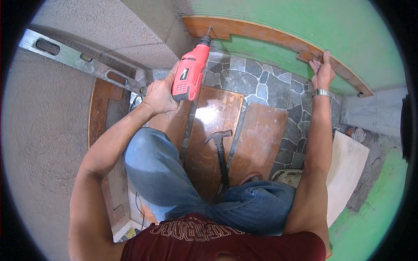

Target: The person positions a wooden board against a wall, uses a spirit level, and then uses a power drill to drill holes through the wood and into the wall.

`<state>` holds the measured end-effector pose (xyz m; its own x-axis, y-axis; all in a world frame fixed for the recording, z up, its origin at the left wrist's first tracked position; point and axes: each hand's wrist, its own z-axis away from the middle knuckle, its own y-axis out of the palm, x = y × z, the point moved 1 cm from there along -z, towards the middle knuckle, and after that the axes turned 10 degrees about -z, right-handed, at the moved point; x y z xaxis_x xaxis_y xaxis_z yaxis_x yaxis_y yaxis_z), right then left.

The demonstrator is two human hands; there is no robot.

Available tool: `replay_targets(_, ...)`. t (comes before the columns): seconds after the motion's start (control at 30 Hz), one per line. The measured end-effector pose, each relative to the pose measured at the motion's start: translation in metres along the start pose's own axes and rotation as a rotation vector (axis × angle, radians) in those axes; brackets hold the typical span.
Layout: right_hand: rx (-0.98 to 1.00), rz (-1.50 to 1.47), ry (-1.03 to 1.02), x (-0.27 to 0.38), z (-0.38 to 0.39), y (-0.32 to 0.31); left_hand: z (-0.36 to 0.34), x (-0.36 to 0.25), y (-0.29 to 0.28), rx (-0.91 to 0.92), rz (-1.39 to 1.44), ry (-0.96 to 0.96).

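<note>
A red and black power drill [191, 71] is gripped in my left hand [163, 95], its body pointing away from me. The tip of its bit lies over the left end of a long, notched brown wooden board [261, 35]; whether it touches the wood I cannot tell. That board runs along the green wall. My right hand [323, 75], with a metal-band watch on the wrist, holds the board's lower edge toward its right end. One finger stretches up over the face of the board, while the others are bent beside its lower edge.
A claw hammer [221, 152] lies across wooden panels [261, 135] on the stone-patterned floor [244, 80] between my legs. At the left, a spirit level [72, 58] leans along the rough grey wall [48, 117]. A pale sheet [348, 169] stands at the right.
</note>
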<state>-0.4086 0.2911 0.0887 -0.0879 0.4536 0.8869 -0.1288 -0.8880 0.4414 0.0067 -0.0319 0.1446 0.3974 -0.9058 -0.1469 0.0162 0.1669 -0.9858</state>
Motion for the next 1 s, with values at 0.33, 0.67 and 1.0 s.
replay_targets(0.33,0.011,-0.001,-0.031,-0.0018,-0.0032,-0.0027,-0.0022,0.0006,0.0009,0.007,0.021,0.017)
replay_targets(0.67,0.014,0.002,-0.034,-0.0031,-0.0043,-0.0024,-0.0062,0.0038,0.0047,-0.004,0.018,0.010)
replay_targets(1.0,0.013,0.003,-0.032,-0.0014,-0.0009,-0.0028,-0.0062,-0.0007,0.0054,-0.059,0.071,0.019)
